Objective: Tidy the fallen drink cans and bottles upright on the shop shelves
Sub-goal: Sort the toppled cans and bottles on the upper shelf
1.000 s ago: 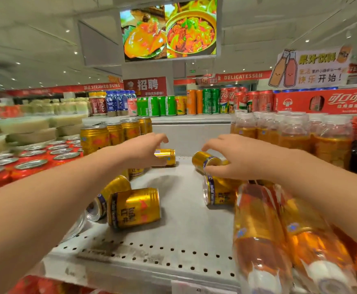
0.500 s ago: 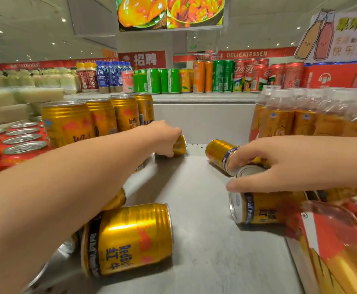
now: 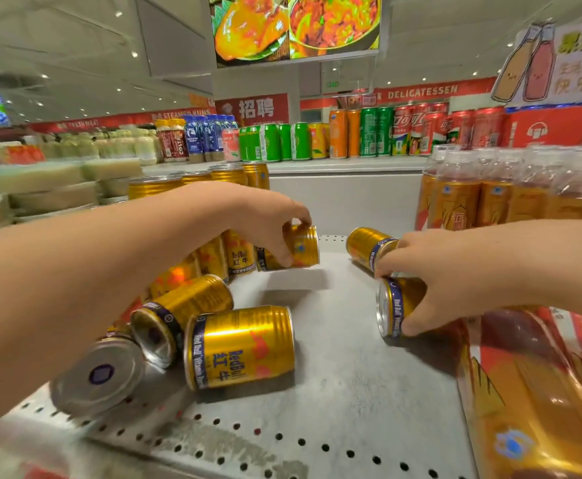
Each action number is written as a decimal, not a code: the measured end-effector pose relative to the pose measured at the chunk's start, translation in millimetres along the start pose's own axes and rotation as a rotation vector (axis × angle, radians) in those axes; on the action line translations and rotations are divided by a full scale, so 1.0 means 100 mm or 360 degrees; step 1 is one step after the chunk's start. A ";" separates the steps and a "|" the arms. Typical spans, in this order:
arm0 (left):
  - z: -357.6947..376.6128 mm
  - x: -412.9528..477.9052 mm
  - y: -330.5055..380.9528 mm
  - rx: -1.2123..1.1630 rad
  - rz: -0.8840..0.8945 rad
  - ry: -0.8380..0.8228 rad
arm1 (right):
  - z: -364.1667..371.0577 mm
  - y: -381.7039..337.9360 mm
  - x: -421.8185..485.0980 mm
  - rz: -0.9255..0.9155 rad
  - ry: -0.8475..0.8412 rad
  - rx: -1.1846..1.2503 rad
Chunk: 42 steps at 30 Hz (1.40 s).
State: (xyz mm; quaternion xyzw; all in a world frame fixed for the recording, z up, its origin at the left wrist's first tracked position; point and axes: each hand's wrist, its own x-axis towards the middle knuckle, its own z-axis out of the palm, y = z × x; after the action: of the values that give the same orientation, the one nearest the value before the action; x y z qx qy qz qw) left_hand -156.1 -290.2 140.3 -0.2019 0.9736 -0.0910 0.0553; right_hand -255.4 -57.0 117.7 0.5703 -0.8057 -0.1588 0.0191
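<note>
Gold Red Bull cans lie scattered on a grey perforated shelf (image 3: 334, 402). My left hand (image 3: 265, 219) grips one fallen can (image 3: 305, 245) at the back of the shelf, fingers over its top and thumb under it. My right hand (image 3: 448, 281) curls round another fallen can (image 3: 395, 307) on the right, its lid facing left. Just behind that hand lies a further can (image 3: 363, 245). Three more fallen cans lie at front left: one broadside (image 3: 244, 347), one behind it (image 3: 182, 312), one showing its lid (image 3: 99, 375).
Upright gold cans (image 3: 227, 176) stand in a row at the left behind my arm. Orange drink bottles (image 3: 490, 198) stand at the right, and fallen bottles (image 3: 538, 385) lie at front right. A higher shelf behind holds green, orange and red cans (image 3: 369, 133).
The view has moved closer and lower. My left hand has closed round the back can and tipped it up. My right hand has settled round the right-hand can.
</note>
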 end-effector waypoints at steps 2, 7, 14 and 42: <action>0.04 -0.16 0.00 -0.0018 0.0007 -0.0047 | -0.02 -0.01 0.01 -0.0031 0.0006 -0.0007; 0.16 -0.40 -0.08 -0.0001 -0.0076 -0.0088 | -0.05 -0.01 0.07 -0.0061 0.0051 0.0084; 0.27 -0.51 -0.21 -0.0049 -0.0230 -0.0206 | -0.10 -0.17 0.31 -0.0198 0.0246 0.0242; 0.19 -0.65 -0.19 -0.0024 0.0044 0.0168 | -0.28 -0.58 0.58 -0.0454 0.0508 0.0620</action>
State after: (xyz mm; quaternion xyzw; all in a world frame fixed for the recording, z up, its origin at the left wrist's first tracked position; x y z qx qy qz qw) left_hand -86.9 -284.5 130.1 -0.1837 0.9785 -0.0932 0.0036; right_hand -216.5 -134.9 119.4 0.6886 -0.7195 0.0896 0.0132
